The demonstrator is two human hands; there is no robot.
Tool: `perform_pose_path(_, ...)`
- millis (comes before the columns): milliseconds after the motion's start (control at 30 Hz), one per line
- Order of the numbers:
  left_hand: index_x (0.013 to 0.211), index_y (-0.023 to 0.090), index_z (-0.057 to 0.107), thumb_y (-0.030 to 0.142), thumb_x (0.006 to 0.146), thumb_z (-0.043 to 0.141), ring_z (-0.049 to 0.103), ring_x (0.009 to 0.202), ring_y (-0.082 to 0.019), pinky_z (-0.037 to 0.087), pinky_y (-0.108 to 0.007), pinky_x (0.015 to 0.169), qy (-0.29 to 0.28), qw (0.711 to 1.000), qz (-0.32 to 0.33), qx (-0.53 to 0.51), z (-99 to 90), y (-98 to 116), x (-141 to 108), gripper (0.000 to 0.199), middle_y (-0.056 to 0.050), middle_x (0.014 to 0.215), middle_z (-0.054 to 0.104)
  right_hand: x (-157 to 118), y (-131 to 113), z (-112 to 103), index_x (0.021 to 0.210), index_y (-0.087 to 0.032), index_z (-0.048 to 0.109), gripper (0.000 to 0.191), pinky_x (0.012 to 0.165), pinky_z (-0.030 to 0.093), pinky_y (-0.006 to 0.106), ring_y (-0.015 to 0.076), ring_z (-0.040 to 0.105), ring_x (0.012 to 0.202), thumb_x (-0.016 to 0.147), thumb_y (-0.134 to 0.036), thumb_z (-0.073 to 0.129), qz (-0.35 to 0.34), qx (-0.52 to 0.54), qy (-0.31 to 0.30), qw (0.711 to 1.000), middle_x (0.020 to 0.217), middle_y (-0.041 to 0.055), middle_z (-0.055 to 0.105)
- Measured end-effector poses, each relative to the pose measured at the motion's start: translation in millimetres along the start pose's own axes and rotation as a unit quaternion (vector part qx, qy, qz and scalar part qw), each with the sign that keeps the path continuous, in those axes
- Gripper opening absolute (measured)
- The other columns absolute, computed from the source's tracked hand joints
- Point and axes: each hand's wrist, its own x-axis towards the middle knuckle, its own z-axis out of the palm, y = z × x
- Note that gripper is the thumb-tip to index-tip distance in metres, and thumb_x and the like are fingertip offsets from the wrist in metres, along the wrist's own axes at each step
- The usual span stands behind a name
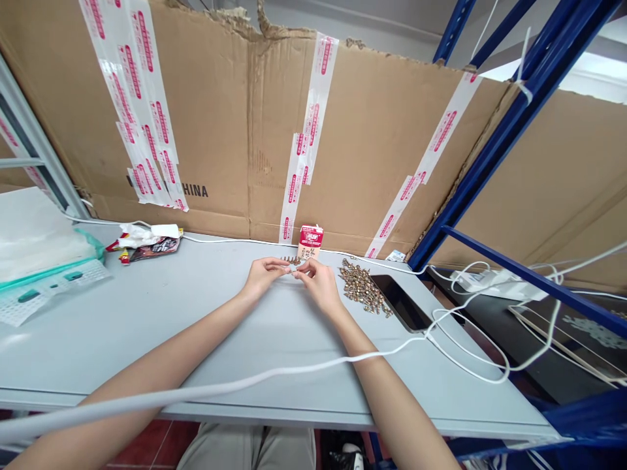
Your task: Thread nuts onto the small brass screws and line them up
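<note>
Grey table: flat support for all parts. White cable crosses nearest the viewer and passes over the right forearm. Left hand and right hand: thumb and fingertips together, the two pinches meeting at one small piece, too small to identify; the fingertip grip likely suits its size. Phone lies flat, right. Loose pile of small brass-coloured metal parts lies between phone and right hand, presumably for short reach. Short row of similar parts sits just beyond the fingertips. Upright drink carton stands behind, before the taped cardboard.
</note>
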Motion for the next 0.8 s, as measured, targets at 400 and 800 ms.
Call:
perform_pose_path(400, 0.074, 0.013, 0.066, 0.035, 0.053, 0.075, 0.063, 0.073, -0.021, 0.047, -0.033, 0.075, 0.003, 0.999, 0.035, -0.017, 1.3, -2, 3, 0.031, -0.008, 0.073, 0.069, -10, -9, 3, 0.086, -0.02, 0.055, 0.016, 0.063, 0.037, 0.022, 0.014, 0.059, 0.07, 0.087, -0.033, 0.045, -0.085, -0.162, 0.026, 0.983, 0.084, 0.0018, 0.066)
perform_pose_path(800, 0.071, 0.013, 0.066, 0.032, 0.051, 0.076, 0.061, 0.064, -0.017, 0.046, -0.028, 0.067, 0.031, 0.997, 0.057, -0.03, 5.9, -5, 3, 0.029, -0.005, 0.065, 0.066, -10, -5, 11, 0.079, -0.02, 0.052, 0.011, 0.06, 0.037, 0.022, 0.0135, 0.056, 0.064, 0.085, -0.027, 0.047, -0.112, -0.148, 0.068, 0.98, 0.075, 0.0016, 0.063)
